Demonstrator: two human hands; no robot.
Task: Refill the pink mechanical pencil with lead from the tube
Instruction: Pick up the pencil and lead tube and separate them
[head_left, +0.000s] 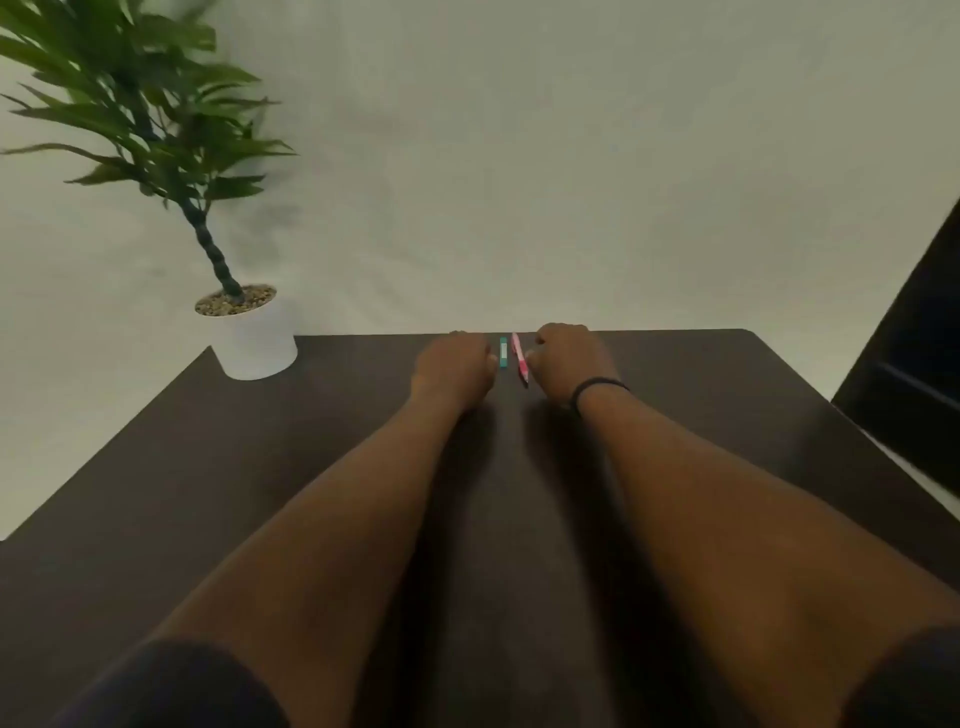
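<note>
A pink mechanical pencil (520, 359) lies on the dark table (311, 441) near its far edge, pointing roughly away from me. Just left of it, parallel, lies a short teal lead tube (503, 353). My left hand (454, 366) rests knuckles-up to the left of the tube, fingers curled, thumb tip close beside the tube. My right hand (569, 364) rests to the right of the pencil, fingers curled, thumb tip at the pencil's side. Neither hand lifts anything. Both sets of fingertips are hidden.
A white pot (254, 343) with a leafy green plant stands on the table's far left corner. A dark piece of furniture (914, 364) is at the right, beyond the table edge. A plain pale wall lies behind. My right wrist wears a black band (597, 387).
</note>
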